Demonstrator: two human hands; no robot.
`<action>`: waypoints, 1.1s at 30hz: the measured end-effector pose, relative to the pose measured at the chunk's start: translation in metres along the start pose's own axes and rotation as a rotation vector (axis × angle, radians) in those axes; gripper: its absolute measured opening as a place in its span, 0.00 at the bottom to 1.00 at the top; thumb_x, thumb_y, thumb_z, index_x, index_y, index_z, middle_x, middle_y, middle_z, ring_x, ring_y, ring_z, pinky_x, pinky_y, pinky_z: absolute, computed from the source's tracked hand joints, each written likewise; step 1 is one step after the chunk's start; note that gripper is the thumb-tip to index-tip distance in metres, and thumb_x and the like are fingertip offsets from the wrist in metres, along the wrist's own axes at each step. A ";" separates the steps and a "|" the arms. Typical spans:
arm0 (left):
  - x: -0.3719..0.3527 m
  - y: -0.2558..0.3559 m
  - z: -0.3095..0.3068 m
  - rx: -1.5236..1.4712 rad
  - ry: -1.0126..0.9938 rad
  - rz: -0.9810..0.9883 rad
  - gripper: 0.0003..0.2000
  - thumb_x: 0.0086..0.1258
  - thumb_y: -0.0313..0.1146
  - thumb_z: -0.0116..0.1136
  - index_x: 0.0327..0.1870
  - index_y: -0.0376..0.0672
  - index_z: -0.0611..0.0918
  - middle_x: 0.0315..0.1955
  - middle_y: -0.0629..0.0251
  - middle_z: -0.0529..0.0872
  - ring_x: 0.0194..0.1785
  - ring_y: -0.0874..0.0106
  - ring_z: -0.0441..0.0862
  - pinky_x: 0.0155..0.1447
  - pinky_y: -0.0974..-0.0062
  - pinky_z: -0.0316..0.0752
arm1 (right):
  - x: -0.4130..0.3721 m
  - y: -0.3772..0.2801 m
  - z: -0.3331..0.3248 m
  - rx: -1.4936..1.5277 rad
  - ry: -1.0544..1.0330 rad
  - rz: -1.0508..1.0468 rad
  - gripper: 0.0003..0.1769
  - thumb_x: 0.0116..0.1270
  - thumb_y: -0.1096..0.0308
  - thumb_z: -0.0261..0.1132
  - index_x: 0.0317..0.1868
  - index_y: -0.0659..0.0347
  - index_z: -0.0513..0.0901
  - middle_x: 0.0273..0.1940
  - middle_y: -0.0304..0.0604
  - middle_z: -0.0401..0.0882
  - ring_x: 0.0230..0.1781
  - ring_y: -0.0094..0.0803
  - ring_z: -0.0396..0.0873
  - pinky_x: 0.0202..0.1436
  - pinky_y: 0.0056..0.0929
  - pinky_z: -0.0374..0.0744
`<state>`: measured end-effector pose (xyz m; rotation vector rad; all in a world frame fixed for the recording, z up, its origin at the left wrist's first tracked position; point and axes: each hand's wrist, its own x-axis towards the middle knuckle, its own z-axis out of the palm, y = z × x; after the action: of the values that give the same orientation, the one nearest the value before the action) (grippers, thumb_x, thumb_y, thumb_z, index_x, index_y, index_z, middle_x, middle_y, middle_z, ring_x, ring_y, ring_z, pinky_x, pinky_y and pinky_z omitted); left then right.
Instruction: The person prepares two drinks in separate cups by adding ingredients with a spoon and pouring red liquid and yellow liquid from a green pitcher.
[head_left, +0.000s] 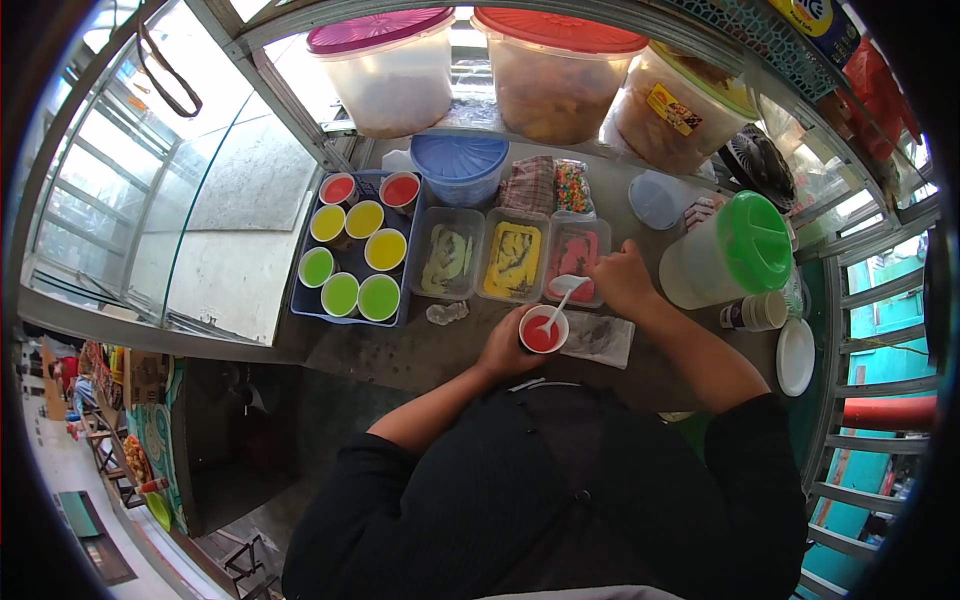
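Note:
My left hand (pixel 507 346) is wrapped round a paper cup (pixel 526 345) with red contents. A white handle or stick (pixel 557 313) stands slanted in that cup. My right hand (pixel 622 277) is closed by the red-smeared tub (pixel 594 240); its fingers appear to pinch a white spoon (pixel 566 284), whose bowl lies over the tub's near edge, close above the cup. To the left stand a yellow-smeared tub (pixel 541 262) and a green-smeared tub (pixel 450 218). A blue tray (pixel 343 258) holds several cups with red, yellow and green contents.
Large lidded containers (pixel 398 85) line the back. A green-lidded jug (pixel 690 268), stacked cups (pixel 763 312) and a white lid (pixel 796 357) are at the right. A folded cloth (pixel 610 341) lies beside the held cup. Glass panels frame the left side.

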<state>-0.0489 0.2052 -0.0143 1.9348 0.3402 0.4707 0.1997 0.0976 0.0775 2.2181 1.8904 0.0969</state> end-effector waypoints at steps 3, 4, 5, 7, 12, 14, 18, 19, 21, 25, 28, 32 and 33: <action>0.000 -0.003 0.002 -0.005 -0.001 0.004 0.43 0.52 0.39 0.83 0.69 0.36 0.72 0.62 0.48 0.81 0.66 0.50 0.80 0.68 0.59 0.76 | -0.008 0.002 0.002 0.111 -0.038 0.037 0.08 0.61 0.72 0.64 0.30 0.51 0.89 0.30 0.42 0.87 0.34 0.38 0.88 0.52 0.46 0.70; 0.000 -0.003 0.002 -0.004 0.000 0.008 0.43 0.52 0.39 0.83 0.69 0.36 0.72 0.62 0.48 0.81 0.66 0.50 0.80 0.68 0.59 0.76 | -0.010 0.004 0.005 0.151 -0.043 0.059 0.07 0.62 0.71 0.64 0.31 0.51 0.89 0.30 0.42 0.87 0.35 0.38 0.87 0.53 0.46 0.70; 0.000 -0.003 0.002 -0.006 0.000 0.009 0.43 0.52 0.39 0.83 0.69 0.36 0.72 0.63 0.48 0.81 0.66 0.50 0.80 0.68 0.59 0.76 | -0.011 0.007 0.010 0.190 -0.048 0.080 0.07 0.62 0.70 0.65 0.31 0.51 0.89 0.31 0.41 0.87 0.35 0.38 0.87 0.53 0.46 0.70; 0.000 -0.001 0.002 -0.009 0.004 0.011 0.43 0.52 0.39 0.83 0.69 0.36 0.72 0.63 0.47 0.81 0.66 0.50 0.80 0.68 0.58 0.76 | -0.013 0.012 0.010 0.226 -0.048 0.112 0.06 0.63 0.69 0.65 0.32 0.50 0.89 0.32 0.40 0.87 0.36 0.38 0.87 0.53 0.46 0.70; 0.000 0.003 0.000 0.015 0.015 0.033 0.42 0.52 0.39 0.83 0.69 0.37 0.72 0.62 0.49 0.81 0.65 0.51 0.80 0.67 0.58 0.76 | -0.012 0.019 0.009 0.099 -0.016 0.101 0.06 0.62 0.69 0.65 0.32 0.51 0.89 0.32 0.40 0.87 0.36 0.39 0.87 0.53 0.46 0.70; 0.001 0.004 0.001 0.019 0.017 0.038 0.42 0.52 0.39 0.83 0.69 0.38 0.73 0.61 0.50 0.82 0.65 0.51 0.80 0.67 0.58 0.76 | -0.011 0.013 0.016 0.012 0.016 0.035 0.06 0.61 0.69 0.65 0.31 0.52 0.89 0.32 0.41 0.87 0.36 0.39 0.87 0.53 0.47 0.71; 0.000 0.002 0.000 0.037 0.023 0.041 0.42 0.52 0.40 0.83 0.68 0.39 0.73 0.61 0.50 0.82 0.65 0.51 0.81 0.66 0.58 0.77 | -0.008 -0.009 0.004 -0.001 0.034 -0.049 0.08 0.60 0.73 0.63 0.28 0.53 0.88 0.31 0.44 0.88 0.35 0.38 0.88 0.53 0.45 0.70; 0.000 0.003 0.000 0.041 0.023 0.040 0.42 0.52 0.40 0.83 0.68 0.39 0.73 0.61 0.50 0.82 0.65 0.51 0.81 0.66 0.58 0.77 | -0.008 -0.008 0.002 0.037 0.002 -0.018 0.07 0.60 0.73 0.64 0.29 0.52 0.88 0.32 0.44 0.88 0.35 0.38 0.88 0.53 0.45 0.70; 0.000 0.001 0.002 0.038 0.046 0.039 0.42 0.52 0.39 0.83 0.68 0.39 0.73 0.61 0.50 0.82 0.65 0.51 0.81 0.66 0.58 0.77 | -0.009 -0.006 -0.001 0.113 -0.061 0.043 0.07 0.60 0.72 0.64 0.29 0.52 0.88 0.32 0.44 0.88 0.35 0.39 0.88 0.54 0.46 0.70; -0.002 -0.002 0.001 0.023 0.066 0.039 0.42 0.51 0.40 0.83 0.69 0.39 0.73 0.62 0.50 0.81 0.65 0.52 0.80 0.67 0.58 0.77 | -0.017 0.008 0.006 0.241 -0.063 0.154 0.05 0.63 0.67 0.66 0.32 0.52 0.90 0.34 0.41 0.89 0.38 0.39 0.87 0.54 0.46 0.69; -0.002 -0.004 0.001 0.015 0.068 0.038 0.43 0.51 0.40 0.83 0.69 0.39 0.73 0.63 0.50 0.81 0.66 0.51 0.80 0.68 0.58 0.76 | -0.028 0.015 0.007 0.353 -0.020 0.212 0.06 0.65 0.65 0.68 0.37 0.50 0.92 0.35 0.39 0.89 0.41 0.38 0.86 0.53 0.45 0.68; -0.003 -0.009 0.002 0.014 0.049 0.022 0.44 0.50 0.41 0.82 0.70 0.39 0.72 0.63 0.49 0.81 0.67 0.51 0.79 0.70 0.58 0.74 | -0.040 0.026 -0.005 0.444 0.038 0.246 0.07 0.66 0.64 0.68 0.40 0.50 0.93 0.37 0.37 0.90 0.41 0.37 0.86 0.53 0.43 0.67; -0.003 -0.009 0.001 0.014 0.049 0.023 0.44 0.50 0.41 0.82 0.70 0.39 0.72 0.63 0.49 0.81 0.67 0.51 0.79 0.70 0.58 0.74 | -0.043 0.028 -0.010 0.461 0.071 0.245 0.07 0.66 0.64 0.69 0.41 0.50 0.93 0.38 0.37 0.90 0.40 0.36 0.85 0.53 0.42 0.67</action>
<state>-0.0509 0.2064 -0.0238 1.9449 0.3535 0.5327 0.2174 0.0531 0.0977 2.7761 1.8072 -0.2498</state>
